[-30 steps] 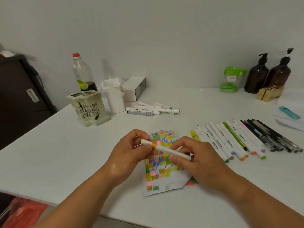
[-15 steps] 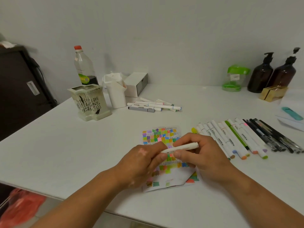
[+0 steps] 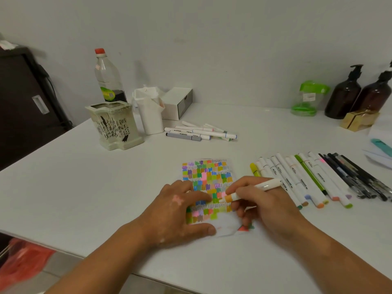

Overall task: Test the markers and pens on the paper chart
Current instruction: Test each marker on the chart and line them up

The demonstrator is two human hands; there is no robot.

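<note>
Two hands near table [image 3: 89,200] edge; left hand [image 3: 178,215] flat on chart [image 3: 209,175]; right hand [image 3: 267,211] pinches marker [image 3: 266,184].

We read the word "MARKER" printed in black along several white markers [image 3: 302,183] at centre right. We cannot make out the brush characters on the ceramic pot [image 3: 114,126] at left, and the bottle [image 3: 108,81] label is too small.

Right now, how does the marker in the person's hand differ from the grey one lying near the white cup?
The held marker is white with an orange band; the grey marker has a grey barrel. The held marker is tilted, tip down at the paper chart, gripped by the right hand; the grey marker lies flat on the table, untouched. Both are thick-barrelled.
</note>
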